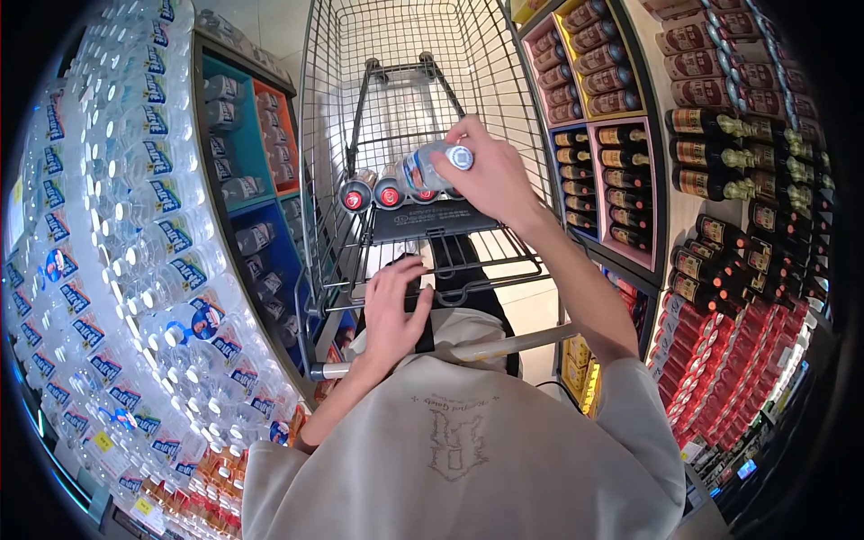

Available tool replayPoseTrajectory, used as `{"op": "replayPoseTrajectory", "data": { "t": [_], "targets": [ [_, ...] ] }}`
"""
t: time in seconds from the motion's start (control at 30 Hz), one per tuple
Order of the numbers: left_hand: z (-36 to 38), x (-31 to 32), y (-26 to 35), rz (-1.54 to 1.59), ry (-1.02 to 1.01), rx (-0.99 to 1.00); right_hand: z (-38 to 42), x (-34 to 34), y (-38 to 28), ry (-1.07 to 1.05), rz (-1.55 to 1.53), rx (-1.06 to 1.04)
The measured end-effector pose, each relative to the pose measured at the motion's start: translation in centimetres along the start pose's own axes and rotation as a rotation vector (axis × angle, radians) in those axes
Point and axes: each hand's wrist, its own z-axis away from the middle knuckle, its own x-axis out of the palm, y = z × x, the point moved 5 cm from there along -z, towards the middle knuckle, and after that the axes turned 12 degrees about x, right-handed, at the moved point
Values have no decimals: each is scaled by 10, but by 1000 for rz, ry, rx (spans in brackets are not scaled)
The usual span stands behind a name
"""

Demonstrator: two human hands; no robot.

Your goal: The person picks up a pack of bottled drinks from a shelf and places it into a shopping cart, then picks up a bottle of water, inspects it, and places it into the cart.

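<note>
My right hand (pixel 493 175) is closed around a clear water bottle (pixel 419 171) with a blue label and a white cap. The bottle is tilted, its cap toward me, above the near end of the wire shopping cart (pixel 321 99). Below it, several containers with red round ends (pixel 356 197) lie side by side behind the cart's dark seat flap (pixel 423 223); the held bottle partly covers them. Near the cart handle (pixel 504 347), my left hand (pixel 394 306) hovers with bent, spread fingers and holds nothing.
Stacked water bottles (pixel 162 198) form a wall on the left, beside a shelf with coloured compartments (pixel 241 144). To the right stand another compartment shelf (pixel 598 135), dark bottles (pixel 706 171) and red packs (pixel 720 364). Both sides stand close to the cart.
</note>
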Motion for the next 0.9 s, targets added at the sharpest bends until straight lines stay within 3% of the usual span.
{"op": "replayPoseTrajectory", "data": {
  "t": [0.1, 0.27, 0.47, 0.9],
  "targets": [
    [1, 10, -1, -77, -42, 33, -52, 35, 43, 0, 214, 57],
    [-1, 11, -2, -76, -75, 30, -145, 111, 147, -67, 215, 344],
    [-3, 9, -2, -86, -90, 7, -173, 162, 140, -113, 292, 363],
    [-9, 1, -13, -97, -71, -20, -178, 313, 76, -332, 305, 161]
  ]
}}
